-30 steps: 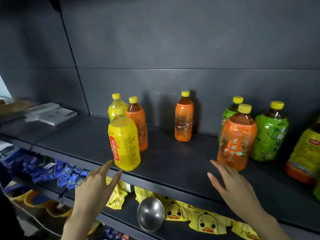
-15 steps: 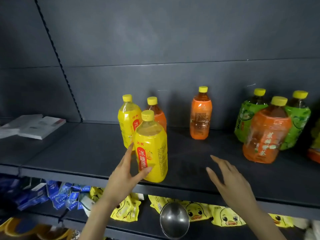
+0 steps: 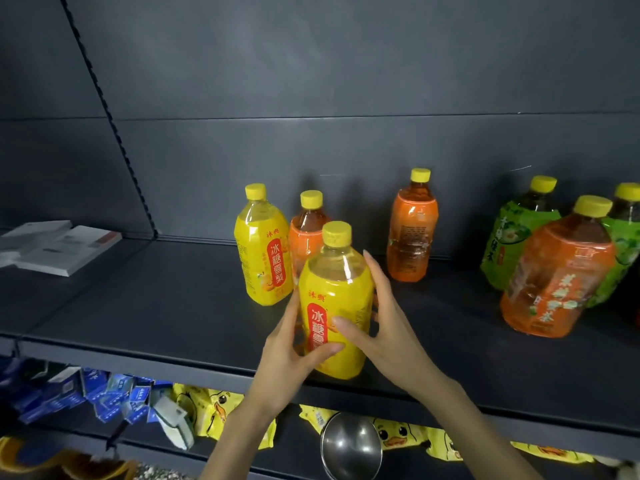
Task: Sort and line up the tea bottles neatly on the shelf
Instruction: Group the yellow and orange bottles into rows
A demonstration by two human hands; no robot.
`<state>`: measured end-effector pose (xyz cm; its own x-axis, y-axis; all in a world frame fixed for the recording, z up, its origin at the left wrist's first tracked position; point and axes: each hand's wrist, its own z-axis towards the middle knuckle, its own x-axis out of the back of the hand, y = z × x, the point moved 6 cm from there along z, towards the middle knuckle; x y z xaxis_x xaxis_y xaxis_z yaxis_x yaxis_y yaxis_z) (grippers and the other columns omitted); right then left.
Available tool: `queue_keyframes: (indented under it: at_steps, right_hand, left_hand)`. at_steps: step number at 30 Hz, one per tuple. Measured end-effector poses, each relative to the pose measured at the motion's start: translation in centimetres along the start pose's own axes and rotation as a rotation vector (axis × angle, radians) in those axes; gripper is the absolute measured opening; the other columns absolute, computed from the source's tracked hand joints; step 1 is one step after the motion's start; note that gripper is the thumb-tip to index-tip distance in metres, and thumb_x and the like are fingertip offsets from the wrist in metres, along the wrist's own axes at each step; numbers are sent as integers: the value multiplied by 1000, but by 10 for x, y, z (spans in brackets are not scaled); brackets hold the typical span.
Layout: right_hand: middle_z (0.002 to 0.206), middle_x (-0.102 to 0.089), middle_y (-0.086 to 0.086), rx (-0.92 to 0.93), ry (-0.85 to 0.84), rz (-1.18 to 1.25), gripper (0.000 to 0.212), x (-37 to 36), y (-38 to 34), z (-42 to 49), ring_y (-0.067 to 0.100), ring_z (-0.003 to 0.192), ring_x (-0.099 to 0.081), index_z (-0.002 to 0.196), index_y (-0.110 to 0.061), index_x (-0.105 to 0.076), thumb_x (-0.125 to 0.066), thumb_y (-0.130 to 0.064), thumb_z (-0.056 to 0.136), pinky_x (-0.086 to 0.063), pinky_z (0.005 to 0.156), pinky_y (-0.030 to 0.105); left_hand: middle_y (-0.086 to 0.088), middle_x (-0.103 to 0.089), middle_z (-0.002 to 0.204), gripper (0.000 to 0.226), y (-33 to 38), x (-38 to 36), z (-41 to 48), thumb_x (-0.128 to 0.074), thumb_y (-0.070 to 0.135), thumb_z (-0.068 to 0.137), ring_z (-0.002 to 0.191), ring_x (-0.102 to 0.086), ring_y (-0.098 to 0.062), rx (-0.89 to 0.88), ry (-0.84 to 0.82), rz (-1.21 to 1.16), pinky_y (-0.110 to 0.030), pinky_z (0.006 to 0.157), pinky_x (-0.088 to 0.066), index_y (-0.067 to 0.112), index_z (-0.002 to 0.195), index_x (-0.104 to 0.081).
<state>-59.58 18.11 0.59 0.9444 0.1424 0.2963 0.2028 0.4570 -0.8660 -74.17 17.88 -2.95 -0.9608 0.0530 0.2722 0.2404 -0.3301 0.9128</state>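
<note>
- The left hand (image 3: 291, 348) comes up from below and wraps the lower left side of the front yellow bottle (image 3: 332, 292). Its thumb lies across the red label and its fingers go behind the bottle.
- The right hand (image 3: 384, 323) clasps the same bottle from the right, thumb pressed on the front and fingers reaching up along its far side. Both hands are clamped on this one bottle.
- The front yellow bottle stands upright at the front edge of the dark shelf (image 3: 156, 306), yellow cap on top.
- Just behind it stand a second yellow bottle (image 3: 261, 247) and a small orange bottle (image 3: 306, 233), close together; the held bottle partly hides the orange one.
- Further back, near the rear wall, a tall orange bottle (image 3: 412, 230) stands alone.
- To the right, a large orange bottle (image 3: 557, 271) stands in front of two green bottles (image 3: 516, 244).
- White boxes (image 3: 59, 244) lie at the far left of the shelf.
- On the level below lie blue packets (image 3: 86, 393), yellow duck packets (image 3: 398, 434) and a metal scoop (image 3: 351, 445).
</note>
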Motion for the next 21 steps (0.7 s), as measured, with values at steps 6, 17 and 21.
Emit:
queue_keyframes:
  at_steps: [6,17,21]
  right_hand:
    - [133,-44,-28,22,89,72,81,29,10,0,1,124,-48,133,-63,-20,-71,-48,72,-51,94,29]
    - [139,-43,-17,4,113,85,83,32,18,0,7,124,-50,135,-62,-19,-72,-48,73,-51,96,40]
    - [139,-44,-15,4,120,97,84,32,21,-1,9,125,-50,137,-58,-20,-73,-46,73,-49,97,44]
  left_hand:
    - [12,-64,116,60,7,0,6,-65,33,86,105,-60,-3,-60,-132,58,-11,82,-46,43,137,-35]
    - [-18,-4,152,106,-16,83,74,-76,18,78,142,-9,-31,-31,629,284,-34,110,-16,13,150,2]
    - [-14,-23,150,102,-39,86,96,-74,13,79,138,-30,-28,85,512,86,-46,109,-33,15,150,0]
